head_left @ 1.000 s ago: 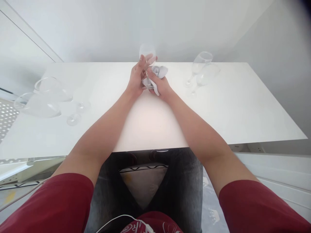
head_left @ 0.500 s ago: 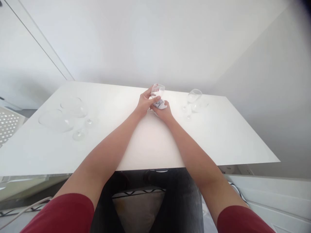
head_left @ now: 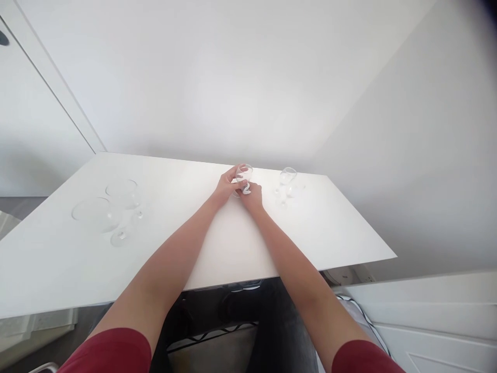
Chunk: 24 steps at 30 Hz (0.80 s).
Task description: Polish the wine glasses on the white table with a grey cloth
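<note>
Both arms reach out over the white table to its far middle. My left hand is wrapped around the bowl of a clear wine glass that it holds up. My right hand, just below and to the right, pinches a small white cloth against the glass's lower part. The hands touch each other there. The stem and foot of the glass are hidden by the fingers and cloth.
Two clear wine glasses stand close together at the far right of the table. Two more glasses are at the left side. A white wall rises behind the table. A white cabinet is at the lower right.
The view has tilted up and pulled back, so the table and hands look smaller and farther off. Both hands keep hold of the glass and cloth; the cloth now shows less.
</note>
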Motion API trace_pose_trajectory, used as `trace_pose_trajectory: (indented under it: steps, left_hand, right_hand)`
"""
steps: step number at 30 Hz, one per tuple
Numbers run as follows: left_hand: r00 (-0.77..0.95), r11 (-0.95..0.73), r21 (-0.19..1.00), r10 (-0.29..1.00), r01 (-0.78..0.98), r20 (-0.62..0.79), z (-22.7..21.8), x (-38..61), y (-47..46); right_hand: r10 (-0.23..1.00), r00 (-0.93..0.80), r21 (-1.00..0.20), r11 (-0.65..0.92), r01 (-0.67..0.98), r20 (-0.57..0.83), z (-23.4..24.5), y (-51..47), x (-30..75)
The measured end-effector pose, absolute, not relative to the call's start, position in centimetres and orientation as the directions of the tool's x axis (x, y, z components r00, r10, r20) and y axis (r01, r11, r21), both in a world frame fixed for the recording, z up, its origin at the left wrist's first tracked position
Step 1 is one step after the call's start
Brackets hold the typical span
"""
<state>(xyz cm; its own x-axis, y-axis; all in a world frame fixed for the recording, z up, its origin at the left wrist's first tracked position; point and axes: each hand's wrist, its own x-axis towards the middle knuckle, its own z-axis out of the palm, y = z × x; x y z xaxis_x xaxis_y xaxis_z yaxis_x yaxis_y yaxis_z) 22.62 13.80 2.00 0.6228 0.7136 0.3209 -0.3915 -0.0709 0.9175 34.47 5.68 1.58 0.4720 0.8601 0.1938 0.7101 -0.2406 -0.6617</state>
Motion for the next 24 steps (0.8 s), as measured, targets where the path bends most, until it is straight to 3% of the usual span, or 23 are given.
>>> trace_pose_trajectory:
  steps: [4, 10, 14, 19, 24]
  left_hand:
    - [0.635, -0.04, 0.925, 0.716, -0.377, 0.29, 2.2, 22.5, 13.7]
    - [0.491, 0.075, 0.923, 0.861, -0.379, 0.132, 2.1, 22.8, 14.3]
    - [0.515, 0.085, 0.912, 0.844, -0.401, 0.148, 2.2, 22.9, 14.2]
    - [0.638, 0.109, 0.905, 0.743, -0.412, 0.201, 2.2, 22.8, 14.0]
    - [0.837, 0.152, 0.945, 0.52, -0.289, 0.172, 2.4, 22.5, 13.4]
  right_hand:
    - [0.837, 0.521, -0.629, -0.318, 0.709, 0.164, 1.8, 5.0, 34.5]
    - [0.78, 0.607, -0.588, -0.423, 0.69, 0.151, 1.7, 0.1, 35.4]
    - [0.764, 0.626, -0.588, -0.439, 0.679, 0.153, 1.2, -5.7, 36.5]
    - [0.672, 0.72, -0.598, -0.509, 0.619, 0.173, 1.1, -10.8, 39.7]
    - [0.607, 0.775, -0.61, -0.549, 0.571, 0.178, 1.0, -11.3, 41.6]
